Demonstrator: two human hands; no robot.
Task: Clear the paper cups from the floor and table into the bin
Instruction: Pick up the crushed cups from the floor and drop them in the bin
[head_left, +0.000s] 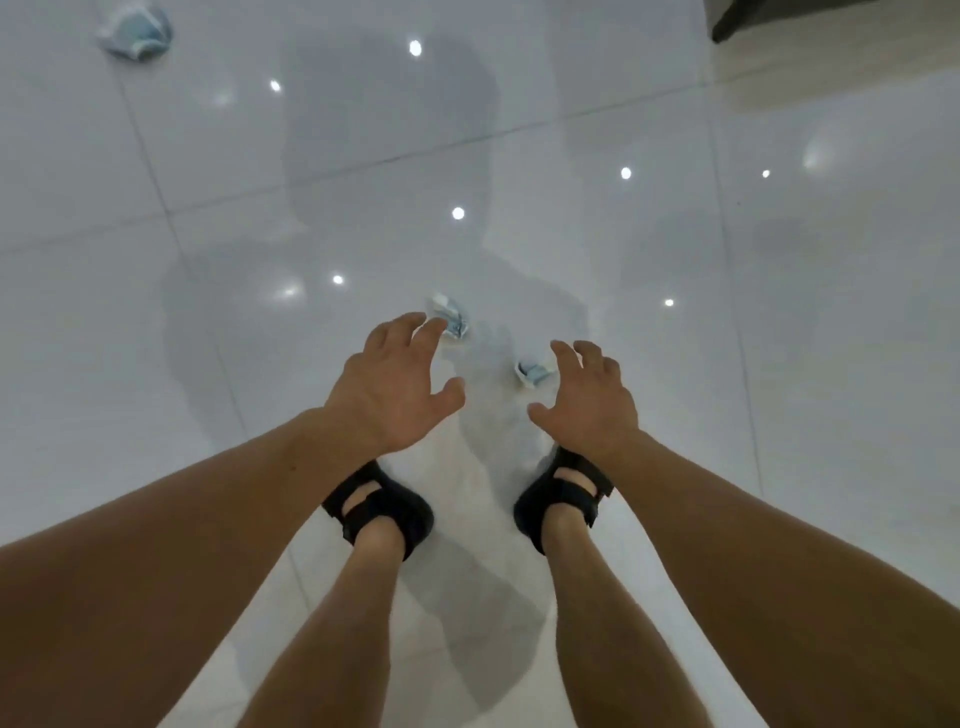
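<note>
We judge the job far from done: three cups lie on the floor (779, 364), and neither bin nor table is in view. Our left hand (395, 379) and right hand (587, 400) are spread wide and hold nothing, each poised by a cup: the left cup (451, 319) and the right cup (531, 371) lie just beyond our feet, while the far cup (136, 28) lies far left. All three look crushed, white with pale blue print.

The person has bare forearms (208, 519), bare lower legs (348, 634), and black wide-strapped sandals (387, 512) on both feet.
</note>
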